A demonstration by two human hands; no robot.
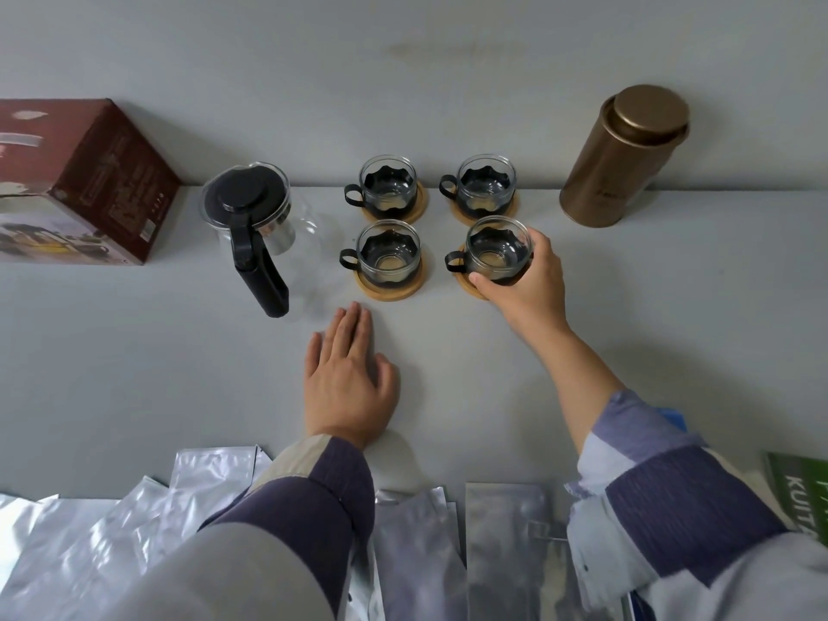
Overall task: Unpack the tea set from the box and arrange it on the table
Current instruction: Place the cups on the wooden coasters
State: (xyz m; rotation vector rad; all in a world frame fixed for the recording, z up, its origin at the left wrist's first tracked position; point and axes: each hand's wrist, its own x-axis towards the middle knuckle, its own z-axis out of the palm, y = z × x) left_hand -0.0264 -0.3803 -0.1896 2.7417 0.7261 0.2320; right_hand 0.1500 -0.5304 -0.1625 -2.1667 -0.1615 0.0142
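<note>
Several glass cups with black holders stand on round wooden coasters in a square on the grey table (448,374). My right hand (528,284) grips the front right cup (495,251) from the right, on its coaster (470,286). The front left cup (389,255) and the two back cups (387,186) (486,183) stand free. A glass teapot (255,226) with a black lid and handle stands left of them. My left hand (347,378) rests flat on the table, fingers straight, below the front left cup. The dark red box (85,181) lies at the far left.
A tall bronze tin canister (623,159) stands at the back right against the wall. Several silver foil pouches (448,553) lie along the table's near edge under my sleeves. A green printed packet (802,495) shows at the right edge.
</note>
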